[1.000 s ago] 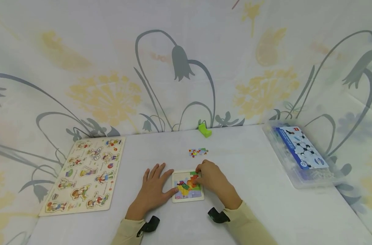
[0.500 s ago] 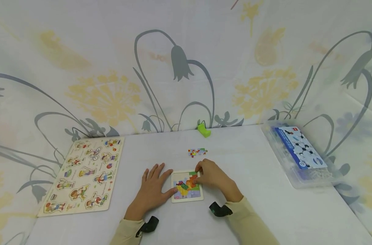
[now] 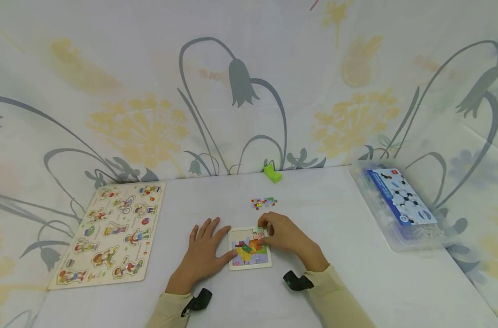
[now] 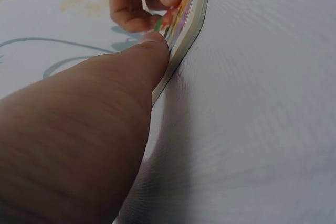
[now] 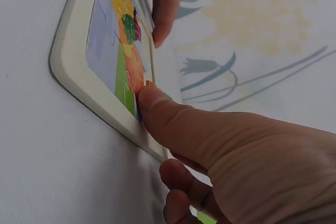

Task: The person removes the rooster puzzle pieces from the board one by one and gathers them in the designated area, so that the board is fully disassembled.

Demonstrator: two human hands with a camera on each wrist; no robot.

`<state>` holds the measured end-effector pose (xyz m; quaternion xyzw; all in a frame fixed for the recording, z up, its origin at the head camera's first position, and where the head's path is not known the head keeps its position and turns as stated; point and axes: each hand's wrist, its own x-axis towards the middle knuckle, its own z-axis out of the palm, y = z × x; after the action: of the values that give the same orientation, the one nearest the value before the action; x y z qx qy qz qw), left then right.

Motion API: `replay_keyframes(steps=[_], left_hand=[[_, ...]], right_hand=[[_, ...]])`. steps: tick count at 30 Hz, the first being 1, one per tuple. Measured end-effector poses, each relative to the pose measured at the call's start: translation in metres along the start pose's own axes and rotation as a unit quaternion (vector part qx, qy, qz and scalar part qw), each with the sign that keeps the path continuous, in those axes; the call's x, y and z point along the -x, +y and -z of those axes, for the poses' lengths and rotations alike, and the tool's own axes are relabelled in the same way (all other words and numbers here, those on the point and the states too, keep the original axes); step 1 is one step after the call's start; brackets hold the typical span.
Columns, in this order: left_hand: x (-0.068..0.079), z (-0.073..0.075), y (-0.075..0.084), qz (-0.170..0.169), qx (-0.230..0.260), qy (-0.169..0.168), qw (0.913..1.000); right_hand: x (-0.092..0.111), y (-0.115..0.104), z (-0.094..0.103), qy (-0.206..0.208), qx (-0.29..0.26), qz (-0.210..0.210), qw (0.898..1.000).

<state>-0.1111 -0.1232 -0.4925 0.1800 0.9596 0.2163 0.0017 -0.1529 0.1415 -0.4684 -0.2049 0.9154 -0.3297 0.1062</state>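
Note:
A small square jigsaw puzzle in a pale wooden frame (image 3: 250, 267) lies on the white cloth between the hands. Its lower part shows a colourful picture with yellow, orange and green; bare wood shows at the upper left. The left hand (image 3: 201, 255) lies spread at the frame's left side, its thumb on the lower left edge. At the upper right corner, the right hand (image 3: 287, 237) pinches a puzzle piece (image 3: 258, 233) between thumb and fingers, tilted and catching the light. Red and green show on this piece (image 4: 167, 20) in the left wrist view.
Loose joined puzzle pieces (image 3: 264, 203) lie just beyond the frame. Farther back is a bright green block (image 3: 272, 173). A large wooden picture board (image 3: 109, 232) lies at left, and a clear plastic case with a molecule-printed label (image 3: 404, 198) at right. A flower-printed cloth hangs behind.
The right hand's fingertips have shifted slightly left at the upper right corner, and the piece there now looks tilted and paler. The left hand stays in place.

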Motion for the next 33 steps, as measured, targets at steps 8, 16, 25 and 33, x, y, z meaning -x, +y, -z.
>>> replay_keyframes(steps=[8,16,25,33], left_hand=[[0.001,-0.001,-0.001,0.003,-0.002,-0.003,1.0],[0.001,-0.003,-0.002,-0.001,-0.002,0.007,1.0],[0.0,-0.004,-0.002,0.007,0.014,-0.002,0.9999],[0.0,-0.004,-0.003,0.004,0.014,-0.005,0.9999]], right_hand=[[0.002,0.002,0.004,-0.006,0.057,0.038,0.998],[0.002,0.01,0.002,-0.014,0.047,0.044,0.998],[0.005,0.036,0.007,0.04,0.019,0.027,0.999],[0.007,0.058,0.024,0.078,0.015,-0.026,0.997]])
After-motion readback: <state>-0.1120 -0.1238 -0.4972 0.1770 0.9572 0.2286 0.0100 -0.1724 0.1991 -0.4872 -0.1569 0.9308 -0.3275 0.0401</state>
